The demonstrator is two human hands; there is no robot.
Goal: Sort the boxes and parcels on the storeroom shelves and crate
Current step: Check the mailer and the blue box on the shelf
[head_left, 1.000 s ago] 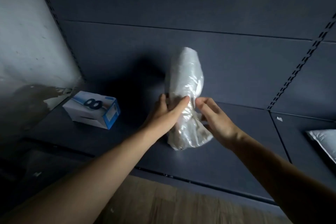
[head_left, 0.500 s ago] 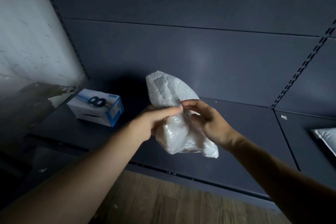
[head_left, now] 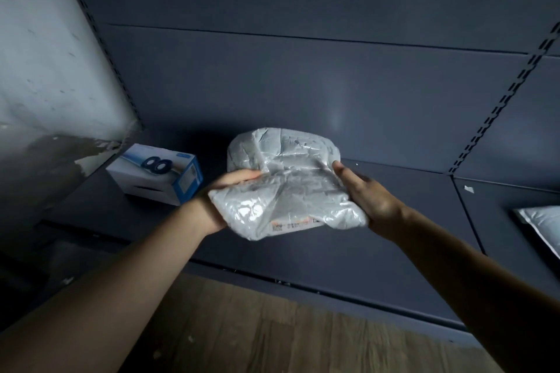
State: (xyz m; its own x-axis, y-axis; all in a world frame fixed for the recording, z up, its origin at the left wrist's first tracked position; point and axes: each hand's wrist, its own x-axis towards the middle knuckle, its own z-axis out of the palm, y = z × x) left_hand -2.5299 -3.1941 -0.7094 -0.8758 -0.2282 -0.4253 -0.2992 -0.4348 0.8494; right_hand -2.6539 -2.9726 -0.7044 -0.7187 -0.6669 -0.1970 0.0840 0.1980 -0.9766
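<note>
Hanging over the dark shelf (head_left: pixel 303 260), a crumpled white plastic parcel (head_left: pixel 288 185) is held between both hands. Its left end is gripped by the left hand (head_left: pixel 224 200), with one digit laid along the top face and the rest hidden beneath the wrapping. Its right edge is clasped by the right hand (head_left: pixel 371 195), the thumb pressed on top and the other fingers concealed behind the parcel.

A narrow label strip (head_left: pixel 295 225) is seen along the parcel's near lower edge. An orange mark and a row of small print can be made out on it, but the writing is too blurred to be read.

A white and blue box (head_left: pixel 157 174) is set on the shelf to the left, well apart from the parcel. A picture of two dark round items is printed on its top; its small side label cannot be read. A second white parcel (head_left: pixel 542 228) is partly visible at the right edge, on the neighbouring shelf section.
</note>
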